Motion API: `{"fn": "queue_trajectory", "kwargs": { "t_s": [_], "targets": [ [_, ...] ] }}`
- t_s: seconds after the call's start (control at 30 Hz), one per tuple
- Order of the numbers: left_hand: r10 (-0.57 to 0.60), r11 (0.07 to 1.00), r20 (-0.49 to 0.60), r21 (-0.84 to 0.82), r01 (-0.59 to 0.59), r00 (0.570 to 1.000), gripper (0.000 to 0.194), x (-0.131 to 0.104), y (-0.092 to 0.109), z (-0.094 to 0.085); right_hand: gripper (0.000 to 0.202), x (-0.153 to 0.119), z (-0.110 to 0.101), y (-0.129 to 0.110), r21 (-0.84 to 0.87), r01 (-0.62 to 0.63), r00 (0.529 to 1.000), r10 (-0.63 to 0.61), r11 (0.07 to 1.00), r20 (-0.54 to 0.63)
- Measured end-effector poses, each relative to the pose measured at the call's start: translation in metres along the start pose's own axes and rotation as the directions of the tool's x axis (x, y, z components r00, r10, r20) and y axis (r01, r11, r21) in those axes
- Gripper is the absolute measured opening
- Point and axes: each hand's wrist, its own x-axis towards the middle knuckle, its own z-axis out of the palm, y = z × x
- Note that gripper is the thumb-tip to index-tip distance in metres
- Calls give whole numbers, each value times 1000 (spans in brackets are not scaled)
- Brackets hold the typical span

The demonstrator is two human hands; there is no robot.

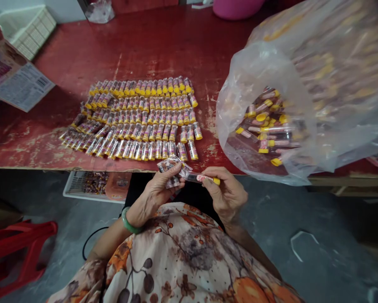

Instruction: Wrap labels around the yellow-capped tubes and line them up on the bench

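My right hand [228, 191] pinches a small clear tube with a yellow cap [209, 179], held level with its cap toward the right. The tube's left end reaches my left hand [162, 183], whose fingers are closed on a small bunch of printed clear plastic wrappers [171, 168]. Whether the tube's end is inside a wrapper I cannot tell. Just beyond my hands, rows of wrapped yellow-capped tubes [138, 130] lie side by side on the red table [163, 46]. Loose tubes [270, 126] lie in the mouth of a big translucent plastic bag [236, 92] at the right.
A printed carton [21, 84] and a white plastic basket [34, 29] stand at the left. Below the table edge sits a crate of small items [78, 185]. A red stool [21, 248] is on the floor at left. A pink container [237, 8] is at the back.
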Motion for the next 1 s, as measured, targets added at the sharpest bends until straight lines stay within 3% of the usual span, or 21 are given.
{"fn": "queue_trajectory", "kwargs": {
  "t_s": [0.13,0.4,0.73,0.9,1.0],
  "targets": [
    [-36,999,67,6,35,997,28,3,-4,-5,16,-2,2,4,-59,167,985,-169,984,-42],
    [-28,1000,74,8,27,997,30,7,-9,-9,20,-1,-4,0,-95,206,969,-217,974,-120],
    [-21,1000,135,20,19,991,32,7,-10,-9,21,-2,-6,7,-248,319,938,-343,915,-57],
    [32,999,79,22,-34,996,31,10,-12,-9,32,-3,-9,8,-320,447,885,-465,835,22],
    [41,999,63,3,-41,997,30,12,-13,-10,33,-5,-11,6,-331,444,886,-464,832,22]
  ]
}}
